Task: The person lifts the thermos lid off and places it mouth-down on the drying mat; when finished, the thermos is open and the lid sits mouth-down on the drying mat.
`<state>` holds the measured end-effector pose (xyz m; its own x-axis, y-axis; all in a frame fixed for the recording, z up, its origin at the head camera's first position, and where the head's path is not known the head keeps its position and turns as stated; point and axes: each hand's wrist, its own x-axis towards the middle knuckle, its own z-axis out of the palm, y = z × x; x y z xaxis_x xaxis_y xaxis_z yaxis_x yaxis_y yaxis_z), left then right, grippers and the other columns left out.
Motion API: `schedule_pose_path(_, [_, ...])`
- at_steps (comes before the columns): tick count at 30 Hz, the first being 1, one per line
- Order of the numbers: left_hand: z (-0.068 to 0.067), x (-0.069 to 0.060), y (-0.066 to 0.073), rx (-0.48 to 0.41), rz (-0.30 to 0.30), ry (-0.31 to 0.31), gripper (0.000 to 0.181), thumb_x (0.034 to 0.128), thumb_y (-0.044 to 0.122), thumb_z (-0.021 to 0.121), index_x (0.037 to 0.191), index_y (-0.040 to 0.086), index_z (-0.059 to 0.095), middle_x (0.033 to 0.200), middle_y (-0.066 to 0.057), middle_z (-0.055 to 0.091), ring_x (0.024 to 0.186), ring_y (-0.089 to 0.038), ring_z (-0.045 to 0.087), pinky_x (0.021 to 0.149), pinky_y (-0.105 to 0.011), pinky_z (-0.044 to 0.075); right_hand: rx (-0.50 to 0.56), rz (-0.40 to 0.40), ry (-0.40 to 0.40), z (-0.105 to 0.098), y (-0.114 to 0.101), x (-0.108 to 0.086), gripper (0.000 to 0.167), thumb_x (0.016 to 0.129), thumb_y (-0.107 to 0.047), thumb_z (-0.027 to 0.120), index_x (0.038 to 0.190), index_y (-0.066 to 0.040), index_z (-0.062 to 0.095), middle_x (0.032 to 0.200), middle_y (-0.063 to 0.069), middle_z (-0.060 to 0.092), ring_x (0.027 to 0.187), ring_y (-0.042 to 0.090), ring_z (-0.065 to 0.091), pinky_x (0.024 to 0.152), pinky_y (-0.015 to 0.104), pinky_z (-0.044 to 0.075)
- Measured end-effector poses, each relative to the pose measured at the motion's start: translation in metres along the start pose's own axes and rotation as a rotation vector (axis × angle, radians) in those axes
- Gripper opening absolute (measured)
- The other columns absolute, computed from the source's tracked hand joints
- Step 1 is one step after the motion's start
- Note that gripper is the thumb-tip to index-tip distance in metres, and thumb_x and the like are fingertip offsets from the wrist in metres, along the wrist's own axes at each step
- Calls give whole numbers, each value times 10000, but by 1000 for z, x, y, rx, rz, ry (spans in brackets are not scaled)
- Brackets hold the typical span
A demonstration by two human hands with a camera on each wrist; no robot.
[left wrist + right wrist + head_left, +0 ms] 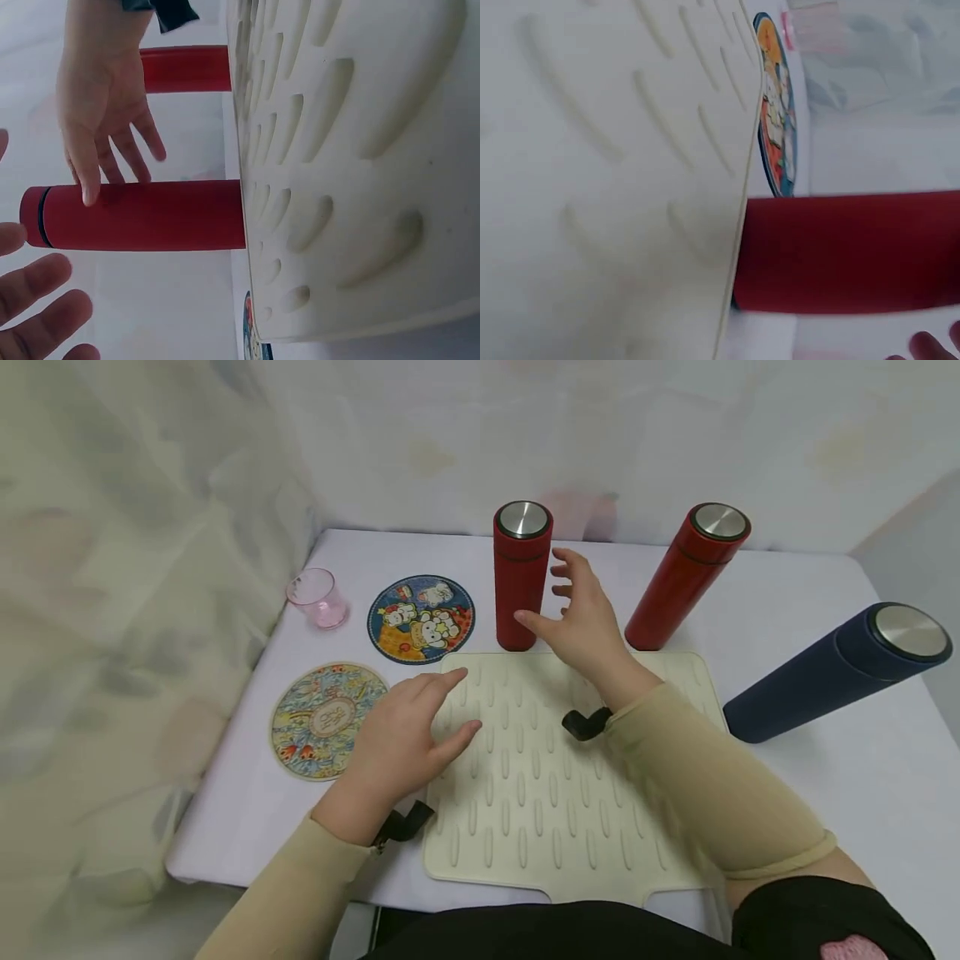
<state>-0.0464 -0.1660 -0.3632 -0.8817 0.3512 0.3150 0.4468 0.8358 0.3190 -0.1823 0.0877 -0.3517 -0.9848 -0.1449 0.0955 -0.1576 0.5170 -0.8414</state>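
A red bottle [520, 585] with a steel lid stands upright behind the cream ridged mat [525, 777]. Beside its right side is my right hand [588, 627], fingers spread and bent, thumb in front of the bottle; whether it touches cannot be told. In the right wrist view the red bottle [855, 251] lies close to fingertips [926, 346] at the lower right. My left hand [405, 735] hovers over the mat's left edge, fingers relaxed and holding nothing. The left wrist view shows the bottle [142, 215] near my right hand [105, 105].
A second red bottle [686, 577] and a dark blue bottle [832, 672] stand to the right. On the left are a pink glass [318, 598], a round cartoon coaster [422, 619] and a patterned round coaster [328, 721]. A curtain [150, 568] hangs along the table's left side.
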Motion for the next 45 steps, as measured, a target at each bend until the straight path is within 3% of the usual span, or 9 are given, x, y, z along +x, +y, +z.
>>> schedule_pose_path(7, [5,6,2,-87,15,159,681,932,364,879,1490,54,642,1257,-141,771,1148,-333,743,978,-536,622,148,-6,123,21,7,18,915,928,-229,903,1630,-155,321,1516,113,558,1330,259,621,1090,453,568])
schedule_pose_path(14, [1,16,6,-148,3,190,677,922,347,894,1482,48,656,1254,-148,769,1088,-325,737,936,-524,611,161,-95,212,20,7,11,827,892,-203,919,1558,-139,432,1484,62,593,1302,212,600,1044,399,561])
schedule_pose_path(20, [-10,30,7,-208,58,232,654,908,279,902,1465,37,661,1268,-156,760,1087,-317,738,937,-514,606,144,-209,209,1,-6,-16,819,848,-158,935,1533,-99,490,1440,91,640,1281,226,622,994,431,556])
schedule_pose_path(27, [-37,49,13,-269,109,247,642,914,258,899,1461,30,653,1266,-136,756,1115,-307,744,992,-473,596,87,-198,113,-22,-21,-57,790,834,-137,936,1524,-142,551,1380,49,692,1267,208,635,1006,464,564])
schedule_pose_path(31, [-54,58,18,-308,150,253,614,921,237,890,1449,29,656,1276,-133,741,1125,-266,728,958,-427,613,36,-213,66,-34,-26,-80,792,816,-120,948,1514,-133,575,1361,54,701,1249,235,654,983,475,575])
schedule_pose_path(36, [-73,67,27,-397,249,164,710,901,231,901,1519,42,606,1474,-124,665,1283,-231,653,1000,-406,597,-19,-225,-24,-41,-28,-104,800,799,-138,964,1509,-145,596,1339,53,720,1213,240,678,933,489,599])
schedule_pose_path(41, [-84,68,38,-485,391,-33,770,910,209,876,1592,62,551,1672,-110,533,1572,-245,473,1200,-497,481,-77,-287,-84,-41,-25,-121,808,778,-128,980,1493,-109,604,1321,53,727,1184,235,690,899,492,624])
schedule_pose_path(45, [-90,64,45,-513,467,-175,687,934,116,785,1586,64,575,1724,-122,475,1655,-283,368,1311,-537,362,-118,-337,-102,-39,-23,-129,846,768,-124,988,1512,-88,588,1342,59,720,1182,235,689,878,491,641])
